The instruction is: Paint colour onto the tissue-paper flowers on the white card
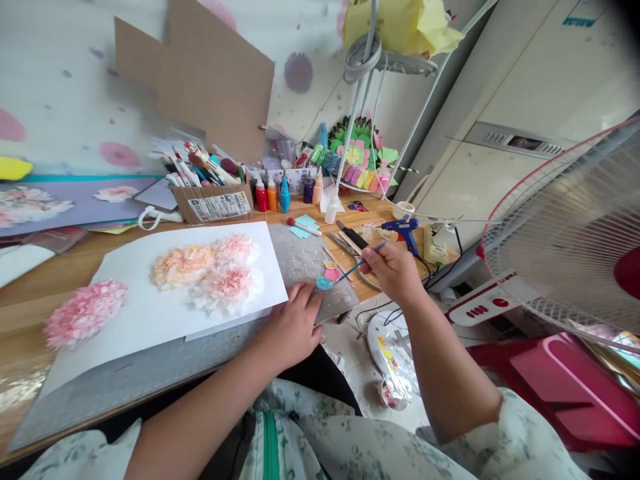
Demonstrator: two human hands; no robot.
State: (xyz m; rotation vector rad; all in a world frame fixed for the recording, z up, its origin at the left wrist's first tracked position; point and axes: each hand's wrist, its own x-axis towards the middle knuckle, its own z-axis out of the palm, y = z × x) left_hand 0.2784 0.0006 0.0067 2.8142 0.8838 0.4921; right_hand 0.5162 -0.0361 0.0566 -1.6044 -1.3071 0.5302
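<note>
Right, layout first: the grey mat (120,377) runs along the near edge of the wooden surface (17,303), and its right end reaches the surface's right edge, with floor beyond. Tight past the brush: silver scissors (342,244) and blue glue gun (403,230) crowd that side. Bare strip of mat in front of the white paper sheet (135,327); some open wood left of it.

Slim blue brush (361,262) is over the mat's right end, tilted, tip down just beside the small light-blue scalloped piece (324,283). Pink (331,274) and yellow (330,265) pieces sit behind that, same small size. Brush is thin and straight; bristle detail too small to read.

Right hand (393,270): fingers pinched closed on the brush handle. Left hand (295,327): palm down, fingers loosely spread at the paper's right corner, nothing gripped.
</note>
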